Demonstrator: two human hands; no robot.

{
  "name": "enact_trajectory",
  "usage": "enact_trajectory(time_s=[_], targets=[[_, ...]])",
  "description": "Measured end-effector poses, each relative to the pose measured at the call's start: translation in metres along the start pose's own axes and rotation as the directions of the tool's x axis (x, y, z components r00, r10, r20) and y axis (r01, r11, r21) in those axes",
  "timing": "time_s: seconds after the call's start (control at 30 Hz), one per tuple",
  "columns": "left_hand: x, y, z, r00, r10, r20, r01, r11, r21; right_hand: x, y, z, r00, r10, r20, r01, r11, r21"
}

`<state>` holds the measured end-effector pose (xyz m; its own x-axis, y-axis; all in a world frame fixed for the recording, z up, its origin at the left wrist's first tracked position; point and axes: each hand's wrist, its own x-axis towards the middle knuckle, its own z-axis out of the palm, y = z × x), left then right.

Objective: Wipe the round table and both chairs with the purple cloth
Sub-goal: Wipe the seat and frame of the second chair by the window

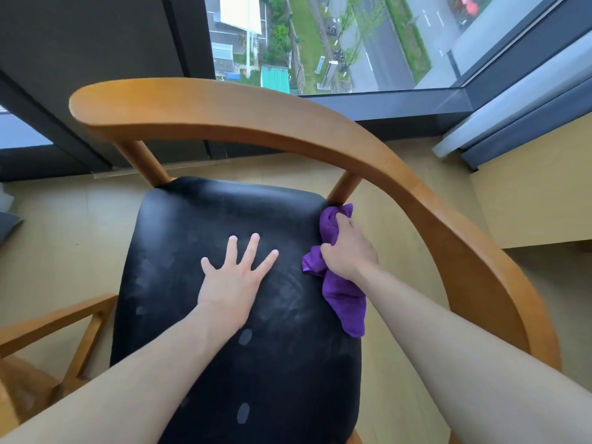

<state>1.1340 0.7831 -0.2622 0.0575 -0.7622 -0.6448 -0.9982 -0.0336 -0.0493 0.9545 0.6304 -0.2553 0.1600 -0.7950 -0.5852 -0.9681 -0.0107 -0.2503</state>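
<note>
Wiping is going on at the right edge of a black padded seat [224,283] that fills the centre and lower half of the frame. The right hand [347,251] is bunching the purple cloth [342,299] in curled fingers and pressing it against the seat's rim, just below the spot where a wooden post [344,190] is meeting the cushion; the crumpled grip probably gives a firm pad for getting into that seam, while a loose tail of cloth is hanging down over the seat's side toward the lower right. The left hand [237,277] is lying flat with its fingers spread on the middle of the seat, holding nothing, most likely steadying the chair [432,200] so it is not sliding under the rubbing. Pale smears and a few oval marks are showing on the dark surface, so this seat seems only partly cleaned. The chair's curved wooden backrest is arching from the upper left round to the lower right, enclosing both arms. Part of a second wooden frame [57,325] is peeking in at the lower left. No round counter is showing in this view.
</note>
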Motion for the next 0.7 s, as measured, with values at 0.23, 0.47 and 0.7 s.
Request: enact_trajectory(time_s=[0.23, 0.47, 0.7], targets=[[-0.001, 0.007, -0.005, 0.999, 0.001, 0.051, -0.001, 1.000, 0.007, -0.073, 0.023, 0.021, 0.990, 0.021, 0.140, 0.027, 0.945, -0.326], [-0.007, 0.014, -0.021, 0.987, -0.012, 0.161, 0.044, 0.979, -0.198, -0.085, 0.037, 0.009, 0.974, 0.130, 0.184, -0.118, 0.990, -0.075], [-0.052, 0.040, 0.040, 0.993, -0.098, 0.066, 0.108, 0.980, -0.166, -0.048, 0.011, 0.012, 0.995, 0.079, 0.060, -0.086, 0.988, 0.125]])
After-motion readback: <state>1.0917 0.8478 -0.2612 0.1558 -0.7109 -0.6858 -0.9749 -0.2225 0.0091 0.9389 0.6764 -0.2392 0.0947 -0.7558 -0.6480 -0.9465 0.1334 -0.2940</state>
